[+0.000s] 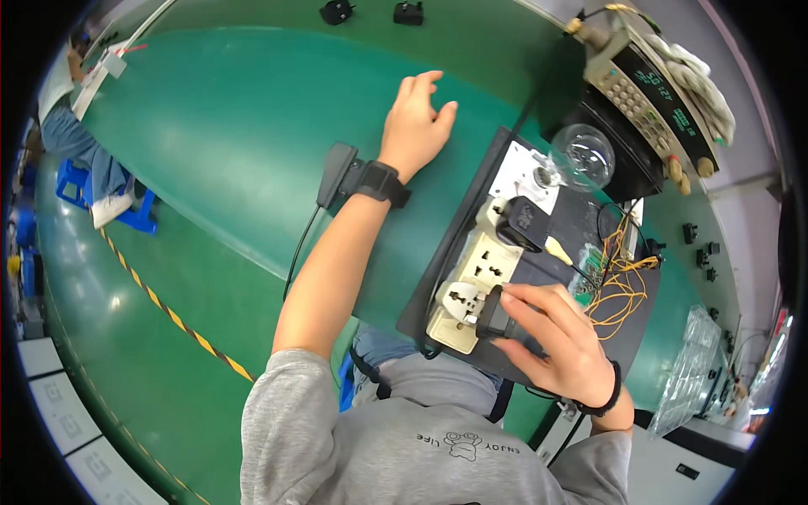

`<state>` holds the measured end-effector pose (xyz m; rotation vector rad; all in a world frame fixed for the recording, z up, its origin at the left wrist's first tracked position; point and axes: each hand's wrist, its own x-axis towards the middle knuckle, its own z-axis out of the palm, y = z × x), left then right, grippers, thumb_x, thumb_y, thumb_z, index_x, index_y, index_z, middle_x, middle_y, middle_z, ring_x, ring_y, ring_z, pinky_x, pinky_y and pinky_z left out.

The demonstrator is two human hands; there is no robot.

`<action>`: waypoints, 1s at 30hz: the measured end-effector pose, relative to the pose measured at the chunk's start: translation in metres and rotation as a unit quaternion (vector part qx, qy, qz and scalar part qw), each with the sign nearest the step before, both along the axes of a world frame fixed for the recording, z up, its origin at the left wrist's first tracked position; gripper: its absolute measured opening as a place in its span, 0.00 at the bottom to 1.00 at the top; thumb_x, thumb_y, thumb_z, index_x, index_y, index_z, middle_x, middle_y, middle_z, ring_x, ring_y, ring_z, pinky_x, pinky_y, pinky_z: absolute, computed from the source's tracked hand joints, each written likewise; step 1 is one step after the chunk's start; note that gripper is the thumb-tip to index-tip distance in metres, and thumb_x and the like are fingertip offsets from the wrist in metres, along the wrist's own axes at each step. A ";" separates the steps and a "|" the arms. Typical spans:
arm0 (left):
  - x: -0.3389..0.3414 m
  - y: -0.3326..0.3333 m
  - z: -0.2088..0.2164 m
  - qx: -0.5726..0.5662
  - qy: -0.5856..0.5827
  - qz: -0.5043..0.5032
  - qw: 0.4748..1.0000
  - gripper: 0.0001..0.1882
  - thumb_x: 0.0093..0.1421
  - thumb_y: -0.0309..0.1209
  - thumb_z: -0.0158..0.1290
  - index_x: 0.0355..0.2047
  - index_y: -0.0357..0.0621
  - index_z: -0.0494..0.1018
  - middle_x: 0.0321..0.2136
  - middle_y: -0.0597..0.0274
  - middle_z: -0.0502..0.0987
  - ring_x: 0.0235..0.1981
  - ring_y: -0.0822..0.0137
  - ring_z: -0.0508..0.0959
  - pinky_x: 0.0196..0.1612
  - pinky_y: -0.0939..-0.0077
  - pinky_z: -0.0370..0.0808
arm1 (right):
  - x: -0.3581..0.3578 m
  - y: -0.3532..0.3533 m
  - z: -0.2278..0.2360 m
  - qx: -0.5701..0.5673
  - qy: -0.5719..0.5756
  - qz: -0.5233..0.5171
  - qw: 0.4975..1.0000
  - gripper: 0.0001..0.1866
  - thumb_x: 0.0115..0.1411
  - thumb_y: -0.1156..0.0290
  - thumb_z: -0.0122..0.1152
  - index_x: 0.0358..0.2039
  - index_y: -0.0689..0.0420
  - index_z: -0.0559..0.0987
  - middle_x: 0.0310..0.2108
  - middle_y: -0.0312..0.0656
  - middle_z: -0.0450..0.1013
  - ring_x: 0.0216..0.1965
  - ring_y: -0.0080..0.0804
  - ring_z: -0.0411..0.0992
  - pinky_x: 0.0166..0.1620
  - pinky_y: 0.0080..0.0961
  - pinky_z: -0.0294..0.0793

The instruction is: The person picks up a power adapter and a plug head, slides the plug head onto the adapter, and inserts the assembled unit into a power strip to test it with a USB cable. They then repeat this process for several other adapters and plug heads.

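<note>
My right hand [562,341] pinches a black plug-in power adapter [495,313] between thumb and fingers. The adapter's prong side faces a round white socket piece [459,301] on the cream power strip [487,259]; whether the prongs are inside it I cannot tell. Another black power adapter [523,224] sits at the strip's far end. My left hand [417,128] hovers over or rests on the green tabletop [210,126], fingers loosely spread and holding nothing. A black wrist strap [380,183] with a black block [338,168] and cable is on that arm.
Right of the strip lie a green circuit board [587,273] and tangled orange wires [621,295]. A clear round cover [582,157] stands near a bench meter [652,97]. Bubble-wrap bags [686,370] lie farther right. Spare black adapters [409,13] sit at the far edge.
</note>
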<state>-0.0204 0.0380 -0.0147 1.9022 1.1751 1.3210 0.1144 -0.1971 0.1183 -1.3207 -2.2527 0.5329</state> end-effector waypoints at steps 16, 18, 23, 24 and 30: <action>-0.008 -0.021 0.050 -0.177 -0.221 -0.243 0.928 0.13 0.49 0.37 0.61 0.30 0.40 0.77 0.33 0.64 0.74 0.27 0.74 0.73 0.34 0.78 0.70 | 0.004 0.018 -0.007 -0.031 0.051 -0.036 0.998 0.24 0.41 0.73 0.71 0.42 0.63 0.76 0.42 0.47 0.72 0.38 0.39 0.70 0.38 0.30 0.71; -0.015 -0.030 0.060 -0.062 -0.069 -0.397 0.913 0.16 0.49 0.33 0.62 0.38 0.42 0.75 0.35 0.67 0.75 0.33 0.75 0.73 0.40 0.81 0.67 | 0.019 0.017 -0.016 0.129 -0.086 -0.212 0.965 0.22 0.42 0.73 0.70 0.41 0.62 0.77 0.38 0.46 0.73 0.39 0.39 0.71 0.43 0.31 0.70; 0.000 -0.057 0.070 -0.055 0.020 -0.506 0.860 0.22 0.42 0.34 0.66 0.37 0.38 0.75 0.34 0.60 0.75 0.38 0.61 0.74 0.44 0.71 0.70 | 0.049 0.008 -0.028 0.003 -0.084 -0.256 0.963 0.13 0.44 0.72 0.69 0.32 0.61 0.81 0.23 0.42 0.74 0.27 0.35 0.68 0.38 0.27 0.62; 0.001 -0.059 0.070 -0.049 0.009 -0.510 0.859 0.22 0.42 0.34 0.66 0.37 0.38 0.75 0.34 0.60 0.75 0.38 0.61 0.74 0.44 0.71 0.70 | 0.051 0.003 -0.026 0.011 -0.071 -0.253 0.965 0.13 0.44 0.72 0.69 0.32 0.61 0.81 0.23 0.42 0.74 0.27 0.35 0.68 0.38 0.27 0.62; -0.001 -0.060 0.076 -0.022 0.046 -0.505 0.862 0.24 0.40 0.29 0.67 0.40 0.41 0.76 0.37 0.60 0.76 0.40 0.64 0.75 0.47 0.73 0.70 | 0.034 -0.035 -0.019 -0.003 -0.021 -0.133 0.991 0.11 0.44 0.73 0.69 0.30 0.59 0.81 0.18 0.35 0.72 0.20 0.27 0.65 0.41 0.28 0.59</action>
